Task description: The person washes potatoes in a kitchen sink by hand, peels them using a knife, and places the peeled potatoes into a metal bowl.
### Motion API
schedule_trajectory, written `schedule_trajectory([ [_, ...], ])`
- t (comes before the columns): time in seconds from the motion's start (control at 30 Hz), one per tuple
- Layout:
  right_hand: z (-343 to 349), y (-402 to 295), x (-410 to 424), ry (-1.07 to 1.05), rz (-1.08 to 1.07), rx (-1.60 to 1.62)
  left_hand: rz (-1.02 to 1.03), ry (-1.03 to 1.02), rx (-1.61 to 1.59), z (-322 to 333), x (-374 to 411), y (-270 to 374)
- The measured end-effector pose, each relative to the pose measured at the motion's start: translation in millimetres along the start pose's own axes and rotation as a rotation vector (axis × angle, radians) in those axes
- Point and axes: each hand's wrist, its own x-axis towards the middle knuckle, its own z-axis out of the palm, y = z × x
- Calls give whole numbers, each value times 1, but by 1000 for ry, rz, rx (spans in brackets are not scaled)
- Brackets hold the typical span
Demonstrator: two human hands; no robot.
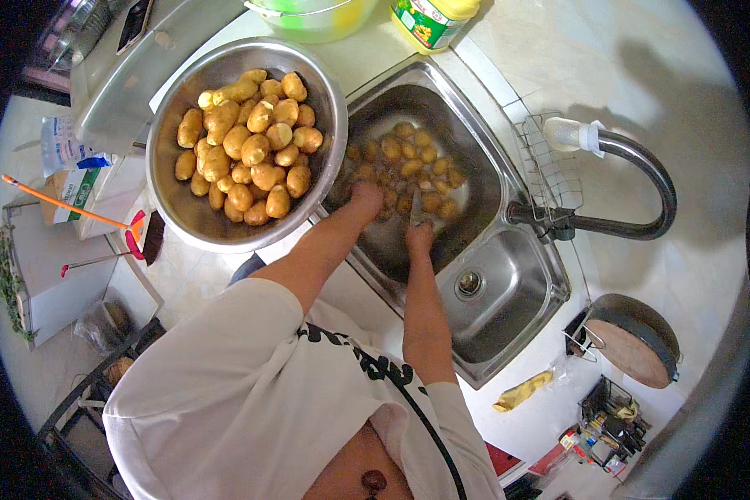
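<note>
My left hand [367, 199] is lowered into the large basin of a stainless steel sink [381, 250], among potatoes [410, 167] lying in murky water. Its fingers are hidden there, so I cannot see whether it grips a potato. My right hand [419, 236] holds a knife [416, 203], its blade pointing away from me over the potatoes. To the left of the sink, a wide metal bowl [162, 187] holds a heap of potatoes [250, 147], several with pale cut patches.
A black faucet [656, 187] arches right of the sink, beside a wire rack [547, 159]. A smaller basin [506, 294] adjoins the large one. A clear bucket [312, 19] and yellow oil jug [434, 22] stand behind. A round cutting board [628, 353] leans at right.
</note>
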Motion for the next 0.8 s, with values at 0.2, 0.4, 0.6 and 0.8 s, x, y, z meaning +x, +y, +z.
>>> schedule_trajectory([
  [0.2,-58,-75,-44,-165,7,932,-206,-115,-689,-9,17,-10],
  [0.4,-98,-101,-69,-220,-257,747,-132,-225,-1642,-121,-71,25],
  [0.6,-114,-107,-81,-371,-407,797,107,-268,-1966,-132,-105,21],
  [0.8,-36,-21,30,60,-315,182,156,-168,-2098,-161,-142,25],
])
